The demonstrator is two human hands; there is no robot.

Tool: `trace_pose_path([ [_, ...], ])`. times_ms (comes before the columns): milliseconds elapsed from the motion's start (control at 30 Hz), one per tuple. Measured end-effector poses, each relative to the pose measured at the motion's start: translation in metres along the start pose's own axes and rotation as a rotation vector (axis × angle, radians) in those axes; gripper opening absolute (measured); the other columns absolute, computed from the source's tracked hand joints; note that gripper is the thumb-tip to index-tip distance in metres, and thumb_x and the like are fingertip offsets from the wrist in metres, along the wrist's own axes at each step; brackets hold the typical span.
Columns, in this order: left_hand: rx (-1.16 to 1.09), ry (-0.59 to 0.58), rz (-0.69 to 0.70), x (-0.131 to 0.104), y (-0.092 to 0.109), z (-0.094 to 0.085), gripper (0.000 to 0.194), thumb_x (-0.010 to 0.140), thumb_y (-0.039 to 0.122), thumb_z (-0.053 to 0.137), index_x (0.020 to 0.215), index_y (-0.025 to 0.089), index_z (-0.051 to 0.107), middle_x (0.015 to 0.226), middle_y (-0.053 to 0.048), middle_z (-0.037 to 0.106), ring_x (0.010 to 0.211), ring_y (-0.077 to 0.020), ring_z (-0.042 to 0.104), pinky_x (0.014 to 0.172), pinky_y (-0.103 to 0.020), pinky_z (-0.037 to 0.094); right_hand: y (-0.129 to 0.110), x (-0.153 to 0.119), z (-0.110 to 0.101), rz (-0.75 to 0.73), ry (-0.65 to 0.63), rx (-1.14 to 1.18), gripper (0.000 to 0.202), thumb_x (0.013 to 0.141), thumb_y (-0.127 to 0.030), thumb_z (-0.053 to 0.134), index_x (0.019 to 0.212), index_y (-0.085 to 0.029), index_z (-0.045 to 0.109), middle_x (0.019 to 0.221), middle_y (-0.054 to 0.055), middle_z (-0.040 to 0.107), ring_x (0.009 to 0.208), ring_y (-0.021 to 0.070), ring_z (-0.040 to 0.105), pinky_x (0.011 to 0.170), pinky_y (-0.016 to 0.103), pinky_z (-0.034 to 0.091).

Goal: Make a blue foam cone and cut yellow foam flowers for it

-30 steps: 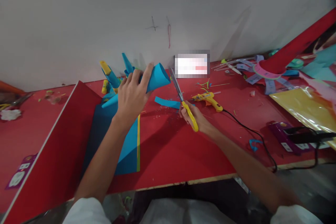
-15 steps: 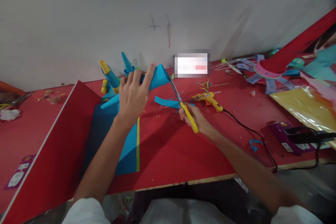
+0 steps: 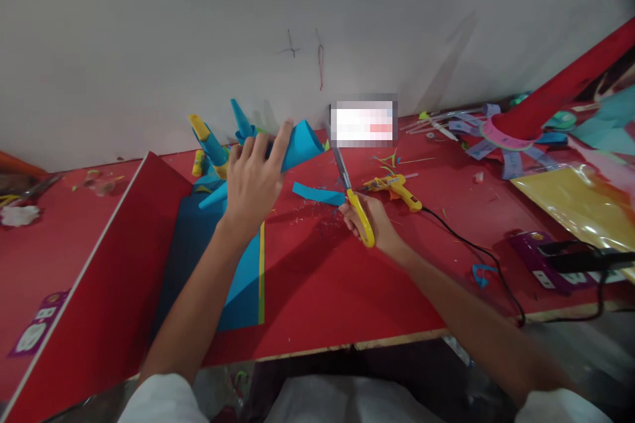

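My left hand is closed around a rolled blue paper cone, its wide mouth facing right and its narrow tip showing left of my wrist. Yellow-handled scissors are in my right hand, blades pointing up and away, just right of the cone's mouth and apart from it. A blue paper strip lies on the table below the cone. Blue paper sheets with a yellow-green edge lie under my left forearm.
A yellow glue gun with a black cord lies right of the scissors. Other blue and yellow paper cones stand behind my left hand. A red divider rises at left. A blurred-out bright screen leans on the wall.
The scissors have come away from the cone's rim, tilting more upright and slightly right. My left hand still holds the cone in almost the same place.
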State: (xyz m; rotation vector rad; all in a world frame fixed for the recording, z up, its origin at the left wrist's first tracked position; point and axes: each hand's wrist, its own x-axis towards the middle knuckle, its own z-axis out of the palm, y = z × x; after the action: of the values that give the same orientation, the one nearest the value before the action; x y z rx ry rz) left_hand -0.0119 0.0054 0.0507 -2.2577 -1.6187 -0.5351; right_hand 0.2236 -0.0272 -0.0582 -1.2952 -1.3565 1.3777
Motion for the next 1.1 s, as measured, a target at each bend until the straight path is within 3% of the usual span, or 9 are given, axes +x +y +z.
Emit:
trace_pose_path([
  [367, 0.001, 0.024, -0.062, -0.002, -0.004, 0.004, 0.072, 0.106, 0.043, 0.054, 0.173, 0.028, 0.031, 0.137, -0.019, 0.067, 0.117, -0.0358, 0.072, 0.098, -0.044, 0.058, -0.001, -0.002, 0.000, -0.085, -0.016, 0.058, 0.062, 0.079, -0.083, 0.070, 0.080, -0.027, 0.043, 0.057, -0.008, 0.045, 0.044, 0.0096, 0.039, 0.041, 0.027, 0.032],
  [567, 0.046, 0.043, -0.009, -0.001, -0.003, 0.003, 0.072, 0.106, 0.040, 0.057, 0.172, 0.025, 0.033, 0.138, -0.019, 0.067, 0.127, -0.0381, 0.067, 0.108, -0.049, 0.055, 0.003, -0.005, 0.004, -0.103, -0.104, 0.031, 0.065, 0.085, -0.091, 0.058, 0.086, -0.027, 0.043, 0.068, -0.006, 0.050, 0.054, 0.0114, 0.042, 0.048, 0.027, 0.037],
  [767, 0.057, 0.007, -0.022, -0.001, -0.003, 0.000, 0.075, 0.105, 0.043, 0.058, 0.173, 0.027, 0.032, 0.141, -0.018, 0.067, 0.129, -0.0416, 0.064, 0.110, -0.057, 0.054, 0.006, -0.003, 0.006, -0.096, -0.128, 0.014, 0.068, 0.085, -0.093, 0.055, 0.085, -0.027, 0.043, 0.070, -0.004, 0.050, 0.056, 0.0118, 0.041, 0.048, 0.027, 0.033],
  [933, 0.037, -0.020, -0.111, -0.001, -0.004, 0.001, 0.076, 0.108, 0.056, 0.049, 0.175, 0.031, 0.026, 0.143, -0.019, 0.065, 0.107, -0.0358, 0.074, 0.089, -0.046, 0.062, 0.011, 0.002, 0.006, -0.080, -0.120, 0.019, 0.068, 0.083, -0.093, 0.058, 0.084, -0.026, 0.045, 0.067, -0.004, 0.049, 0.056, 0.0124, 0.042, 0.047, 0.027, 0.031],
  [1100, 0.032, -0.025, -0.113, 0.001, -0.003, 0.000, 0.092, 0.099, 0.078, 0.052, 0.174, 0.029, 0.027, 0.151, -0.022, 0.061, 0.108, -0.0363, 0.076, 0.082, -0.039, 0.061, 0.022, 0.006, 0.004, -0.112, -0.097, 0.008, 0.069, 0.084, -0.095, 0.054, 0.085, -0.026, 0.046, 0.069, -0.004, 0.049, 0.056, 0.0125, 0.042, 0.047, 0.028, 0.032],
])
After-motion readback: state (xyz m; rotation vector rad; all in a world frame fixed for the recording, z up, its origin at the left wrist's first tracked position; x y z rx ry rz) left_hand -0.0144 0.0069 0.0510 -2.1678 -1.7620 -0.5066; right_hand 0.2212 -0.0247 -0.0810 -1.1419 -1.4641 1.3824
